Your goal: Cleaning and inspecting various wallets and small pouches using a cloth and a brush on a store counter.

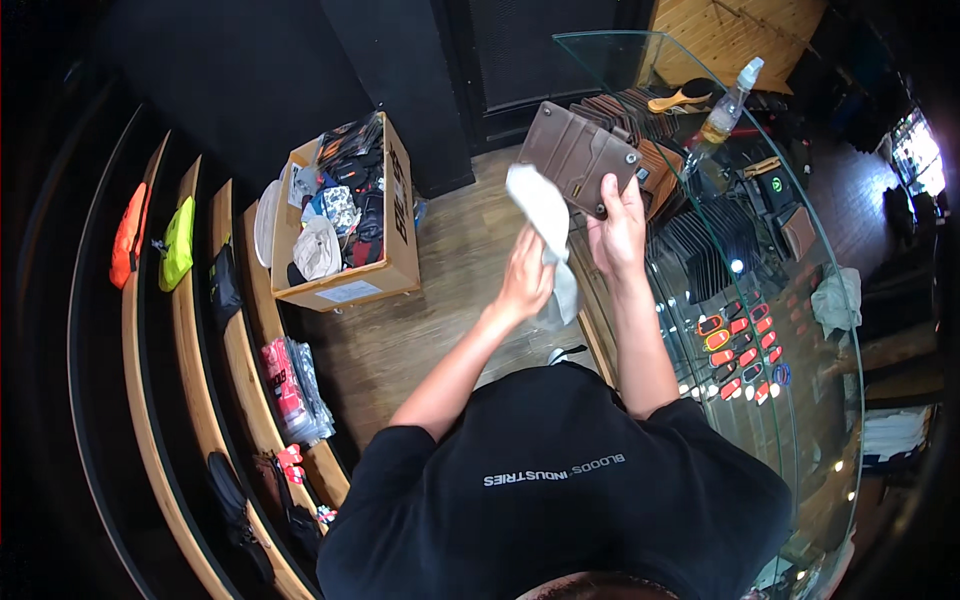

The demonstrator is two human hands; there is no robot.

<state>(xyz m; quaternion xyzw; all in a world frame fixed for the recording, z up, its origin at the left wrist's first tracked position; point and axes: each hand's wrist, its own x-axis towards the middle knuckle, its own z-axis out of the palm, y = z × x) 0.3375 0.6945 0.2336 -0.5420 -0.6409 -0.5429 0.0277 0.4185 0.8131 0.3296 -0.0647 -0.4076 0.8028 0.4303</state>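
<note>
My right hand (620, 230) grips a brown leather wallet (572, 155) by its lower right corner, thumb on top near a round snap. The wallet is spread open, with its pocket slots showing. In my left hand (527, 278) is a white cloth (540, 205), bunched and hanging below the fingers. The cloth's upper end comes up against the wallet's lower left edge; I cannot tell whether they touch. Both hands are raised above the floor, just left of the glass counter.
A glass display counter (700, 235) curves along my right, bearing a spray bottle (730, 105), a wooden-handled brush (683, 95) and a crumpled cloth (836, 300). Rows of dark wallets (705, 250) and small red items show there. A cardboard box (345, 285) of clothing stands ahead left; wooden shelves (185, 330) line the left.
</note>
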